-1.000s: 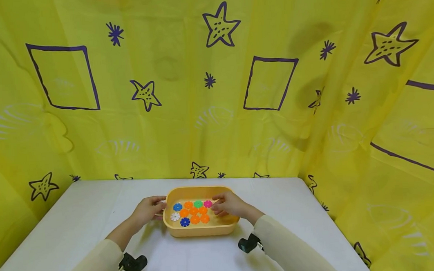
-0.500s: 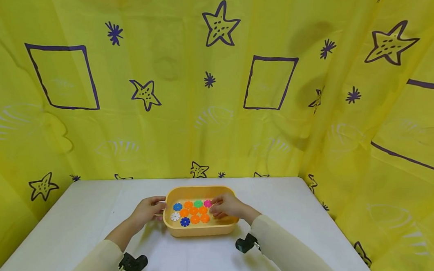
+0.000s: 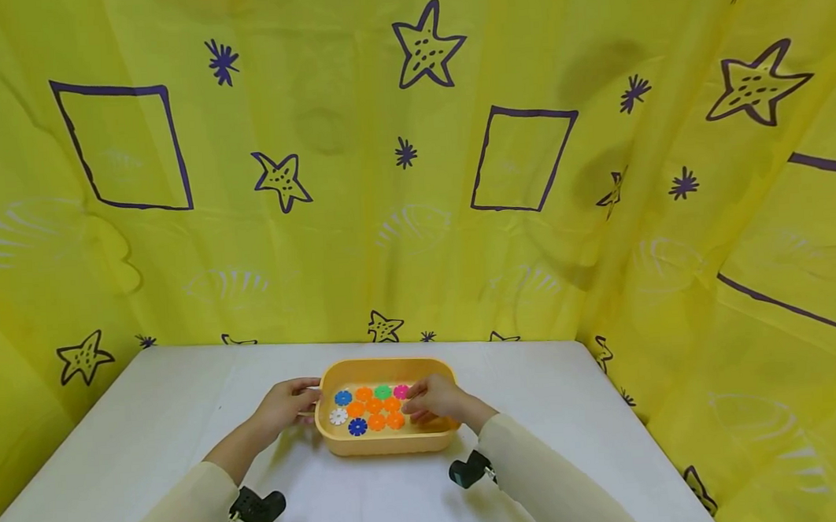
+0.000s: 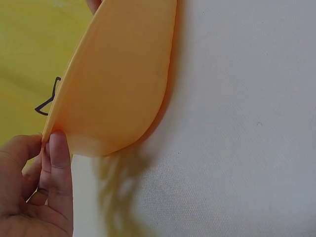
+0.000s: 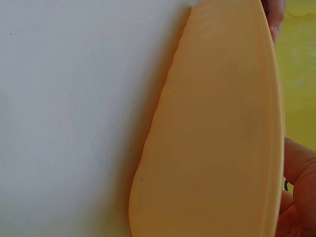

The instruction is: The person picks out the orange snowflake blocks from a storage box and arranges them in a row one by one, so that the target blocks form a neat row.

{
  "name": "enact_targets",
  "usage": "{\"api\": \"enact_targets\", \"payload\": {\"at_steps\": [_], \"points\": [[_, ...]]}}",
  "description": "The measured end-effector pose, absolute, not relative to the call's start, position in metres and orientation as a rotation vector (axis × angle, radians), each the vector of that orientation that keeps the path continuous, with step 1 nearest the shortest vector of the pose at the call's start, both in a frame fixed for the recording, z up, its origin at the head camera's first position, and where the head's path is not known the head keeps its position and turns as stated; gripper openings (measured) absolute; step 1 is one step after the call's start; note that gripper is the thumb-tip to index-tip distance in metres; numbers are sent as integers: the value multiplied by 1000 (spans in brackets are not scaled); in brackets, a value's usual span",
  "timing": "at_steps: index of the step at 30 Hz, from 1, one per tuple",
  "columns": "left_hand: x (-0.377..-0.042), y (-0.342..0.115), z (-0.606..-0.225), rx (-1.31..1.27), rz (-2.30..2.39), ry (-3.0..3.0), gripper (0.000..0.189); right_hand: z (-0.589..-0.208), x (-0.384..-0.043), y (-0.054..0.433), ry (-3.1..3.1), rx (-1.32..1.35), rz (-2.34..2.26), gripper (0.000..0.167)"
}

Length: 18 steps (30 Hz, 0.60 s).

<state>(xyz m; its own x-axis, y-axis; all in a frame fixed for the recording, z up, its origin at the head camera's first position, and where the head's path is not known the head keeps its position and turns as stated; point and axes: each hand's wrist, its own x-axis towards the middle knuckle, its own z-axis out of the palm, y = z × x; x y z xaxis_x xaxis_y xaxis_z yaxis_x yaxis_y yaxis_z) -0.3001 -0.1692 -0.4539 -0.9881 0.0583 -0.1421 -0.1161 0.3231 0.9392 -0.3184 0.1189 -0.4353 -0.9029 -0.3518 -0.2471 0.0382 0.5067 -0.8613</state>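
A pale orange plastic basin (image 3: 392, 445) with rounded corners sits on the table. My left hand (image 3: 284, 406) pinches its left rim, thumb and fingers on either side of the wall in the left wrist view. Inside lie flat notched plastic discs, snowflake-shaped: several orange ones (image 3: 374, 406), two blue, a white disc (image 3: 338, 416), a green disc (image 3: 383, 391) and a pink disc (image 3: 400, 391). My right hand (image 3: 439, 398) reaches over the right part of the basin, fingertips close beside the pink and orange discs. I cannot tell whether those fingers hold anything.
The white table (image 3: 186, 446) extends around the basin. A yellow curtain (image 3: 347, 257) printed with starfish and frames hangs behind and at the sides. Black wrist cameras (image 3: 258, 507) hang below both cream sleeves (image 3: 543, 475).
My right hand has shifted slightly left and down inside the basin, toward the discs, and its forearm has followed. The left hand and the basin stay in place.
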Motion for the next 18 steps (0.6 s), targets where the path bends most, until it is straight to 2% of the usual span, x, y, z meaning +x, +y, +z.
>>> {"api": "enact_targets", "payload": {"at_steps": [18], "points": [[-299,-169,-454,-66,1756,2424,44,-441,-319,111,2477,-138,-1293,20]]}}
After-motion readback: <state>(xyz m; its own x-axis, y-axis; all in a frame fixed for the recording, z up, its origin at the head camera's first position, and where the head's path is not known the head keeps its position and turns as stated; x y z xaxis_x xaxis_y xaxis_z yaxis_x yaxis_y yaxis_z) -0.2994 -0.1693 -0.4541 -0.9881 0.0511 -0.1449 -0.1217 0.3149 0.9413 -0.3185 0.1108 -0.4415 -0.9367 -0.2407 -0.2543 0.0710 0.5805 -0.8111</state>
